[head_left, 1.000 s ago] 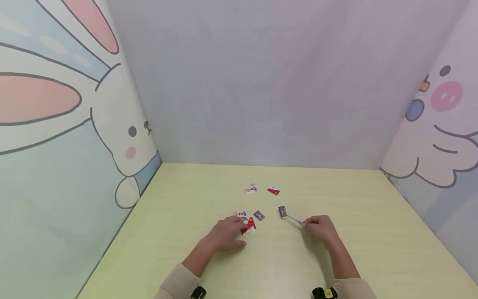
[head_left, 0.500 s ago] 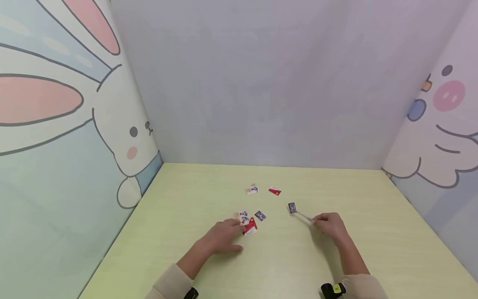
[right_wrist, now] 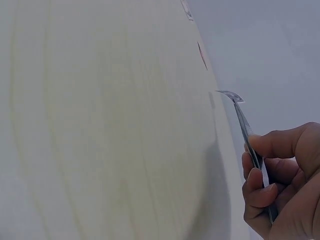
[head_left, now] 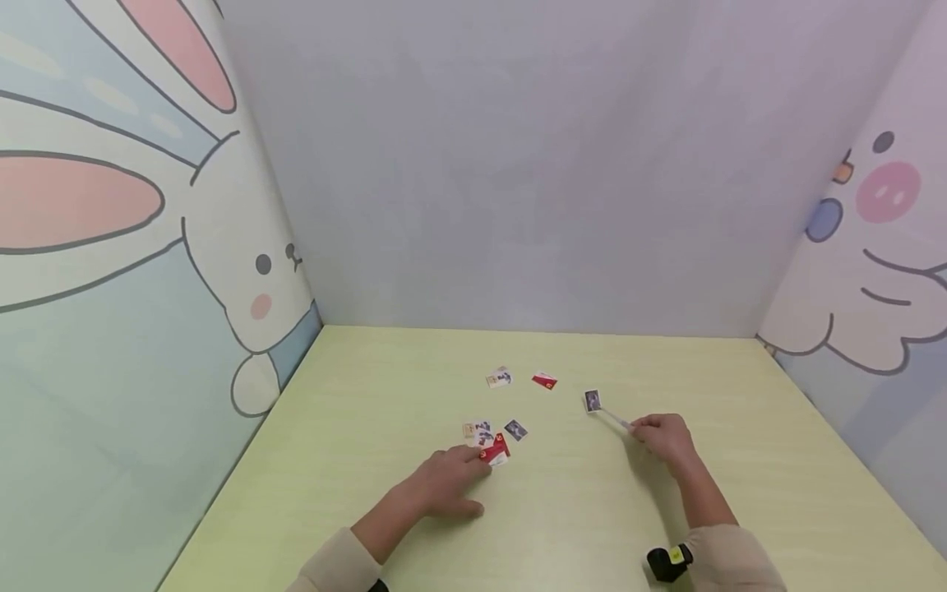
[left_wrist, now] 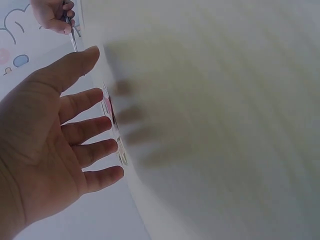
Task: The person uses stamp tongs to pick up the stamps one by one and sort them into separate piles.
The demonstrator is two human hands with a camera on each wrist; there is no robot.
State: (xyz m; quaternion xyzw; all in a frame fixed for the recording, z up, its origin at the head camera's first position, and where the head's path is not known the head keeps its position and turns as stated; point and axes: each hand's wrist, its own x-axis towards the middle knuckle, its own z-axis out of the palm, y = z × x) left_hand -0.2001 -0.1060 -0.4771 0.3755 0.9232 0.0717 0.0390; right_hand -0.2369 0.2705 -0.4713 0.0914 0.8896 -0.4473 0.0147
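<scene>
My right hand [head_left: 666,437] pinches metal tweezers [right_wrist: 244,126]. Their tips grip a small stamp-like picture paper [head_left: 593,401], dark with a white border, which is lifted and slightly bent in the right wrist view. My left hand [head_left: 445,481] is spread low over the table, fingers straight, its fingertips at the edge of a red-and-white paper [head_left: 496,450]. Whether they touch it I cannot tell. Beside that one lie a pale printed paper [head_left: 482,431], partly overlapped, and another dark picture paper [head_left: 515,430].
Farther back on the pale yellow table [head_left: 392,378] lie a pale printed paper [head_left: 499,377] and a red-and-white one [head_left: 545,380]. A grey back wall [head_left: 518,181] and cartoon-printed side panels [head_left: 251,321] enclose the table.
My right hand has moved right and away from me, carrying the picture paper in the tweezers. My left hand has drawn back slightly toward me, uncovering more of the papers.
</scene>
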